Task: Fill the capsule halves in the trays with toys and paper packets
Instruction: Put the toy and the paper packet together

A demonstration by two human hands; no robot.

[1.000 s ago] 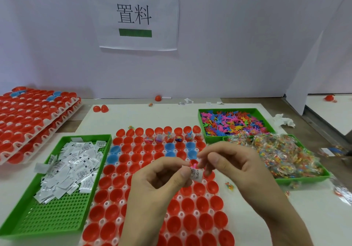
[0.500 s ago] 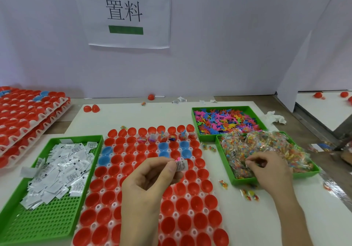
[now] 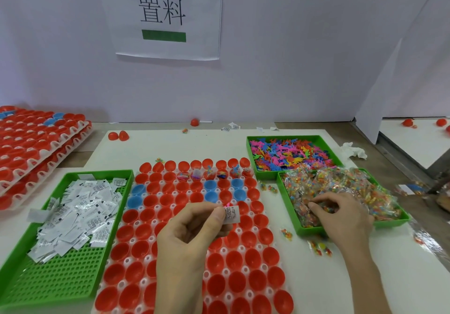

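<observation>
Left hand: thumb and forefinger pinch a paper packet, with a pink toy tucked just behind it. Empty red capsule halves lie under the fingertips.

Right hand: fingers curled down into the bagged toys in the green bin. Cannot tell whether a bag is caught.

Risks: the bags look slippery, so two may lift together or one may spill beside the bin. The left pinch carries two items, so the toy could slip out.

The toy is mostly hidden by the packet.

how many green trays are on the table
3: left tray with paper packets, back-right tray with loose toys, front-right tray with bagged toys; none seems hidden.
</observation>
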